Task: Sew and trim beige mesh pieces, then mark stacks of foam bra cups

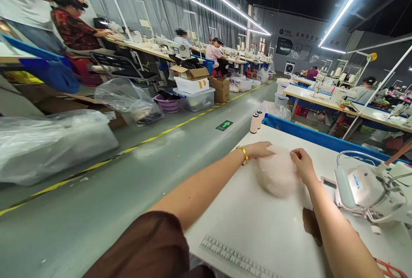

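A rounded piece of pale pink fabric [277,174], smeared by motion, hangs over the white sewing table [238,222]. At its upper left edge, my left hand [259,150] grips it, the fingertips partly covered by the cloth. My right hand [302,165] pinches its upper right edge between thumb and forefinger. Two cones of pale thread [254,123] stand at the far left corner of the table. A dark brown piece [311,225] lies beside my right forearm, partly hidden by it.
A white JUKI sewing machine [363,187] stands at the right. Blue cloth [309,132] runs along the table's far edge, and a printed ruler [231,256] marks the near edge. Beyond the aisle are plastic bags [58,145], boxes [195,97] and co-workers at machines.
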Tool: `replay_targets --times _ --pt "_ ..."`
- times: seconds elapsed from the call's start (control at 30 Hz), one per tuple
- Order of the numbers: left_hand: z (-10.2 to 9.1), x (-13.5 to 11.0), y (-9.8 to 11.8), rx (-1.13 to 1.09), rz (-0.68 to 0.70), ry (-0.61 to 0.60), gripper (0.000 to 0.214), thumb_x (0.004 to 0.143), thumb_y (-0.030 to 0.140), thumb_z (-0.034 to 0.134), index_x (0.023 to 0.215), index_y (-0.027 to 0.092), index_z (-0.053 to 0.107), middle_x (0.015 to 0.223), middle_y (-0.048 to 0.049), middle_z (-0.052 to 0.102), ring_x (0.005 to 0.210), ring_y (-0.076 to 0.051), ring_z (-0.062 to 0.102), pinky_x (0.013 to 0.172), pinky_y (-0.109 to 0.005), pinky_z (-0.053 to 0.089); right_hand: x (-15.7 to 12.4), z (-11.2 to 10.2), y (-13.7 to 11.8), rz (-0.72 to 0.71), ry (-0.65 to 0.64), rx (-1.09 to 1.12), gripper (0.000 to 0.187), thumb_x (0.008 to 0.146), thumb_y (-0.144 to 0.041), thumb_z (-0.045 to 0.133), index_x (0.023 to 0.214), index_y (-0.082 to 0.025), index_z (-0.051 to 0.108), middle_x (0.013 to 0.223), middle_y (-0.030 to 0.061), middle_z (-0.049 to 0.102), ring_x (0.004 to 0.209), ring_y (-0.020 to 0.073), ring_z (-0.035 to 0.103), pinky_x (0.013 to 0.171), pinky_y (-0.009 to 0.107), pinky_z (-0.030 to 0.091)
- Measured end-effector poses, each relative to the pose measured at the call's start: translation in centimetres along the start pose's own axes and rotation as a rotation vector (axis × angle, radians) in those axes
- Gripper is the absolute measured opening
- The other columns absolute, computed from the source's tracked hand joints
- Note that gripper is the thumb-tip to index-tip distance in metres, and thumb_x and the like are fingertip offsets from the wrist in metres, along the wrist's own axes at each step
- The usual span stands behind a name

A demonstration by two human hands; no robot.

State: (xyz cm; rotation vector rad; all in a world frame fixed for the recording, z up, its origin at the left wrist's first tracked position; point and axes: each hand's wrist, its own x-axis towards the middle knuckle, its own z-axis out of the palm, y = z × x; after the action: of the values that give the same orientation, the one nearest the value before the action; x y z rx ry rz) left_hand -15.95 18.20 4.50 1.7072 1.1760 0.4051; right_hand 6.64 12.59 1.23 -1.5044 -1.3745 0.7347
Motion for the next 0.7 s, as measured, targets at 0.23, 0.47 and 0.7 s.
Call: replay_targets --times 0.23,0.47,0.7 --pt "5.2 -6.3 -0.5 -0.169 -0.044 -0.036 0.065 0.068 0.051 0.077 0.122 0.019 0.060 0.127 -0.0116 0.074 0.115 -0.032 0.070 0.082 -0.034 0.058 -4.5 -2.7 1.1 0.016 -0.041 -0.057 0.045 0.091 -0.061 0.053 0.105 -0.022 0.069 0.093 0.0066 0.073 0.085 0.0243 0.066 0.073 0.035 0.053" --pt "8.5 -11.8 0.6 -0.151 -0.024 0.030 0.088 0.070 0.064 0.075 0.138 0.014 0.050 0.142 -0.0182 0.064 0.126 -0.036 0.063 0.102 -0.044 0.054 -16.1 -10.7 1.4 -0.088 -0.023 -0.277 0.039 0.100 -0.044 0.050 0.126 -0.025 0.071 0.141 0.0090 0.067 0.136 0.0299 0.055 0.117 0.051 0.040" --pt "8.0 -12.3 2.4 0.312 0.176 0.323 0.101 0.081 0.070 0.064 0.159 0.013 0.035 0.158 -0.0239 0.047 0.145 -0.044 0.045 0.119 -0.060 0.036 -23.0 -23.7 7.2 -0.362 0.055 -1.008 0.033 0.096 -0.026 0.050 0.120 -0.026 0.073 0.121 0.0111 0.074 0.108 0.0334 0.064 0.088 0.050 0.053"
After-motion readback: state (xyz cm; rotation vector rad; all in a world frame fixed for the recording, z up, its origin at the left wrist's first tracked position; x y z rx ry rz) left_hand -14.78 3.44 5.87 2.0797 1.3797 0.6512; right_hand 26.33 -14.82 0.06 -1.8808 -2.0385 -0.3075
